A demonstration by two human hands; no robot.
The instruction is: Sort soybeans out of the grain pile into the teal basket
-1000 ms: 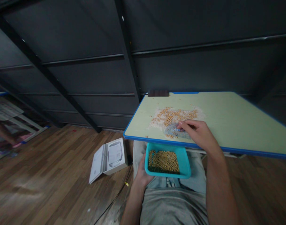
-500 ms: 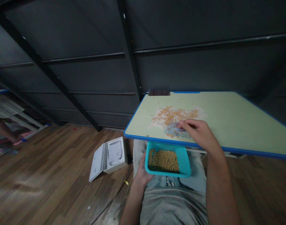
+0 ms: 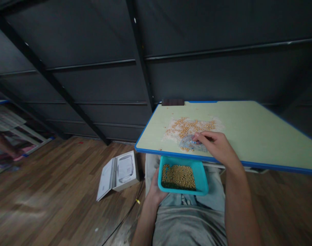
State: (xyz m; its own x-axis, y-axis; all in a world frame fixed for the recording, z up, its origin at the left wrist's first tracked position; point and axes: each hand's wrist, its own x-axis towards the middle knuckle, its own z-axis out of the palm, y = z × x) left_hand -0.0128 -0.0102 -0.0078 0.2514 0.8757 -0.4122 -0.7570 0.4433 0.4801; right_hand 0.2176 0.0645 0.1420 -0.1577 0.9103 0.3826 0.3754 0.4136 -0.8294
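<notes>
A pile of yellow beans mixed with white grains (image 3: 189,126) lies on a pale green table with a blue edge (image 3: 260,133). My right hand (image 3: 214,145) rests on the table with its fingers closed on a small clear plastic scoop (image 3: 190,142) that has a few beans in it, at the near side of the pile. Below the table edge, my left hand (image 3: 153,191) grips the left side of a teal tray (image 3: 202,177) full of yellow beans, held over my lap.
An open white box (image 3: 118,172) lies on the wooden floor to the left, with a thin cable near it. Dark metal shelving stands behind the table. A small dark block (image 3: 172,102) sits at the table's far edge. Part of another person shows at far left.
Almost nothing has moved. The scoop under my right hand shifted very slightly at the near edge of the pile; the tray stays in place.
</notes>
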